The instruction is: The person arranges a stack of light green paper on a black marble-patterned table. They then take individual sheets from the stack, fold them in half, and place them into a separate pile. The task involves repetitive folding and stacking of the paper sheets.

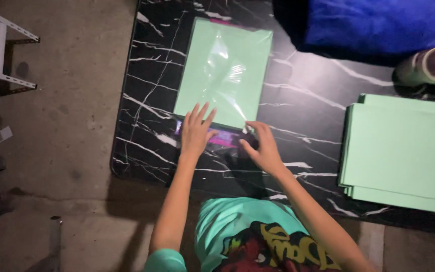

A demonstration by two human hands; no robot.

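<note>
From the head camera we look straight down on a black marble-patterned table (142, 90) with white veins, standing on a grey concrete floor (66, 75). Near the middle of the table lies a pack of pale green paper (225, 70), wrapped in clear glossy film that catches the light in creases across its face; a strip of purple and pink shows at its near edge, under our fingers. Our left hand (196, 132) lies flat and open, fingers spread, its fingertips resting on the near left corner of the pack. Our right hand (261, 146) is at the near right corner, fingers curled loosely with the thumb set apart; the fingertips meet the film at the pack's edge, but we cannot tell whether they actually pinch it or only touch it. Both forearms reach forward from the bottom of the view, above a turquoise shirt (237, 226) with a red and yellow print. Well apart to the right, on the same table, sits an unwrapped stack of pale green sheets (401, 151), its layers slightly fanned at the near edge. Beyond that stack, a roll of tape (431, 65) lies on its side near the far right, just beside a blue cloth (378, 22) bunched at the table's far edge. At the far left, off the table, we see part of a white metal rack (1, 50) on the floor.
</note>
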